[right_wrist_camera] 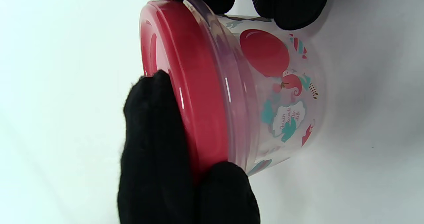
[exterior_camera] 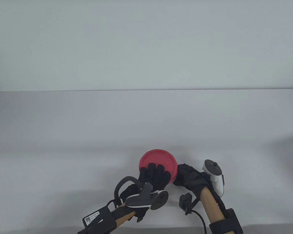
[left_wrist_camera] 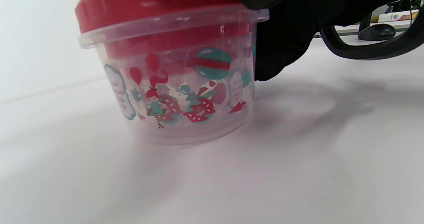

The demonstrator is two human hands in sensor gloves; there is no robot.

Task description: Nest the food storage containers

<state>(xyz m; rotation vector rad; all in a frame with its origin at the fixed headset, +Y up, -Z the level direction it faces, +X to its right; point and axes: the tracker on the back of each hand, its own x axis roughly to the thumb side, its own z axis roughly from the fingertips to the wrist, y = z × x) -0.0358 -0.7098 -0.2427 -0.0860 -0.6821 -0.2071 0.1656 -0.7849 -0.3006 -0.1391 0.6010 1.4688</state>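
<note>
Closest to the lens, low in the table view, the left hand lies flat with its fingers on the red lid, pressing down, while the right hand grips the side of the clear printed container at lower centre of the frame. Through the wall I can see another red lid inside, so the nesting looks pretty much done, probably just sealing left. Only the white table around it, nothing in the way.
</note>
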